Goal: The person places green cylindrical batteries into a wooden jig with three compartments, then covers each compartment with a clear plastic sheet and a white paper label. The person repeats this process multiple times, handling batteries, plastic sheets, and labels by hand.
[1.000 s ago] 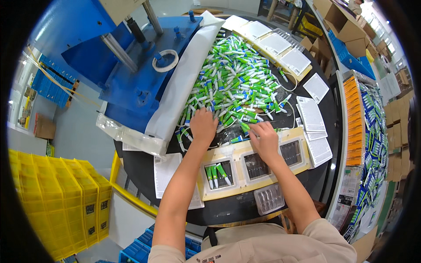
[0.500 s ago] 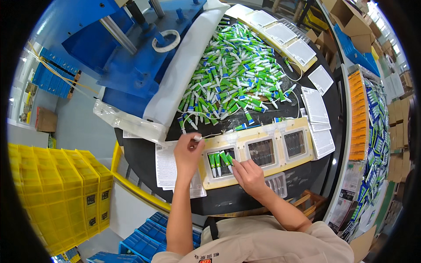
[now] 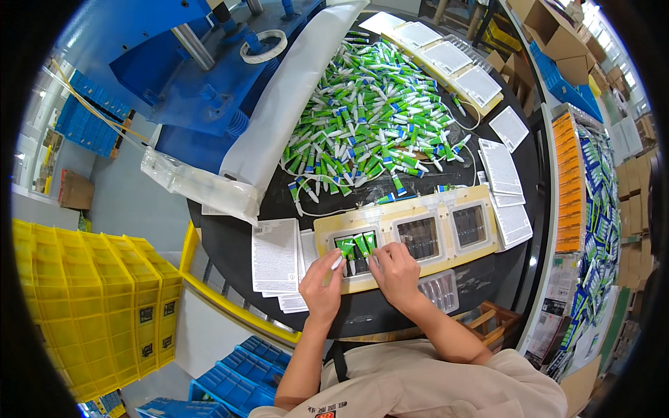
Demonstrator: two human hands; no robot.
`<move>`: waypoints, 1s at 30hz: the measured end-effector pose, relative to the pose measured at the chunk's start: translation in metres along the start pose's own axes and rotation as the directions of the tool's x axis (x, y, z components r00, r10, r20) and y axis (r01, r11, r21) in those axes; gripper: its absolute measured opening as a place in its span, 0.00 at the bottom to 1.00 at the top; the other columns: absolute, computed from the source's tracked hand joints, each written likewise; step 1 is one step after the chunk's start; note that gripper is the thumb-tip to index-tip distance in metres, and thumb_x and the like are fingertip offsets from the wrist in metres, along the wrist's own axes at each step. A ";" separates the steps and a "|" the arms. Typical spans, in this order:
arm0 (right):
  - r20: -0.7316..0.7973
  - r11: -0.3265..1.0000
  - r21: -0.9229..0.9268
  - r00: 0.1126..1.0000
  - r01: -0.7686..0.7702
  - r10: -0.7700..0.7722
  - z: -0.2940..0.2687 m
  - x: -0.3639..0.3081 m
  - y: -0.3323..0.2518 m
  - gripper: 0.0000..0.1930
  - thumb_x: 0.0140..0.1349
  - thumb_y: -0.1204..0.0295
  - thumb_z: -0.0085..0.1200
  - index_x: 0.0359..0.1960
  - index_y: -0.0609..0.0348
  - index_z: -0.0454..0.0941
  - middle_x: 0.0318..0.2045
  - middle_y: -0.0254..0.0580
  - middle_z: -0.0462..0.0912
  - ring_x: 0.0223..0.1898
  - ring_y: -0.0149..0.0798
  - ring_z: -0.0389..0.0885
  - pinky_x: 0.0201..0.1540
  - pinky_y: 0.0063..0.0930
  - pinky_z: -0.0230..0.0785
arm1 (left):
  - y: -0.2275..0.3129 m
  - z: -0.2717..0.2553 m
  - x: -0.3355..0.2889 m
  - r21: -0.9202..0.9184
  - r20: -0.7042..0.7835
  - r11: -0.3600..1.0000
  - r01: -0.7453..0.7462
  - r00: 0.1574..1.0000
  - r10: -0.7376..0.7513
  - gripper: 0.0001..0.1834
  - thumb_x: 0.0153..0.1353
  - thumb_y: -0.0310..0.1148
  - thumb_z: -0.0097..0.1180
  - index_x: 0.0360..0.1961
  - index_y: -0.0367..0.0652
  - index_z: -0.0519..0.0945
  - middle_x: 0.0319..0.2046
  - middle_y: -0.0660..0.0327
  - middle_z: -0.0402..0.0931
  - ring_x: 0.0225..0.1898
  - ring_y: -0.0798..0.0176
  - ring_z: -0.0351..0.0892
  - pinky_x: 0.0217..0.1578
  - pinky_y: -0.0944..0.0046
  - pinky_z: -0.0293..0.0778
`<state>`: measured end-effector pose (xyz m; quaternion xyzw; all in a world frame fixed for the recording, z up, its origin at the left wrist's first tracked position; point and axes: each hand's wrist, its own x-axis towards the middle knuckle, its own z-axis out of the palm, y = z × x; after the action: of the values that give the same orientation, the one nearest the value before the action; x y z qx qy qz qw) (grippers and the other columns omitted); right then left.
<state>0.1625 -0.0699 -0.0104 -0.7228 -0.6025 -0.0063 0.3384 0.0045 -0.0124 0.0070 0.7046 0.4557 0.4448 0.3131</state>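
A large heap of small green and white tubes (image 3: 373,115) lies on the round black table (image 3: 230,244). In front of it sits a cream tray (image 3: 324,226) with three clear pockets. My left hand (image 3: 320,282) holds one tube (image 3: 338,260) at the leftmost pocket (image 3: 355,247), where several tubes lie side by side. My right hand (image 3: 395,270) rests its fingers on the near rim of the same pocket, pressing on the tubes. The middle pocket (image 3: 418,237) and the right pocket (image 3: 470,224) look dark and unfilled.
Printed white leaflets (image 3: 275,254) lie left of the tray, more (image 3: 502,167) at the right. A second cream tray (image 3: 446,59) sits at the far side. A blue machine (image 3: 202,90) with a tape roll (image 3: 263,45) stands at the left, yellow crates (image 3: 83,306) below.
Both hands came back from the tube heap to the tray. The left hand carried a tube to the leftmost pocket, and the right hand joined it there.
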 end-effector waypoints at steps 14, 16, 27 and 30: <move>0.094 0.993 0.092 0.994 -0.070 0.062 -0.021 -0.009 0.002 0.12 0.57 0.77 0.62 0.44 0.58 0.83 0.37 0.41 0.82 0.38 0.45 0.82 0.35 0.37 0.76 | -0.016 0.032 -0.004 0.229 0.257 0.845 -0.483 0.868 0.426 0.19 0.51 0.21 0.68 0.46 0.43 0.86 0.45 0.59 0.86 0.45 0.55 0.85 0.47 0.57 0.81; 0.112 0.991 0.133 0.993 -0.037 0.022 -0.022 -0.006 0.006 0.16 0.56 0.79 0.60 0.48 0.60 0.83 0.42 0.44 0.83 0.40 0.46 0.82 0.37 0.37 0.78 | -0.017 0.038 -0.008 0.239 0.267 0.835 -0.495 0.861 0.433 0.18 0.52 0.23 0.68 0.47 0.42 0.85 0.46 0.58 0.85 0.46 0.55 0.85 0.52 0.52 0.79; 0.060 0.969 0.155 0.978 0.191 -0.202 0.002 -0.002 0.019 0.16 0.56 0.81 0.61 0.48 0.69 0.81 0.47 0.50 0.81 0.41 0.49 0.82 0.43 0.38 0.77 | -0.022 0.019 -0.030 0.295 0.407 0.856 -0.426 0.866 0.291 0.19 0.60 0.29 0.66 0.53 0.38 0.81 0.59 0.56 0.80 0.63 0.53 0.76 0.69 0.41 0.62; 0.113 0.968 0.037 0.962 0.247 -0.249 0.006 -0.004 0.005 0.15 0.56 0.79 0.62 0.47 0.68 0.82 0.48 0.51 0.81 0.40 0.49 0.82 0.46 0.39 0.75 | -0.030 0.014 -0.025 0.270 0.456 0.857 -0.439 0.842 0.287 0.19 0.61 0.29 0.65 0.53 0.38 0.81 0.61 0.56 0.78 0.66 0.52 0.74 0.70 0.39 0.59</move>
<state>0.1632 -0.0704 -0.0187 -0.6369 -0.7070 0.0005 0.3074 0.0012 -0.0243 -0.0325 0.9002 0.3118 0.2509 0.1717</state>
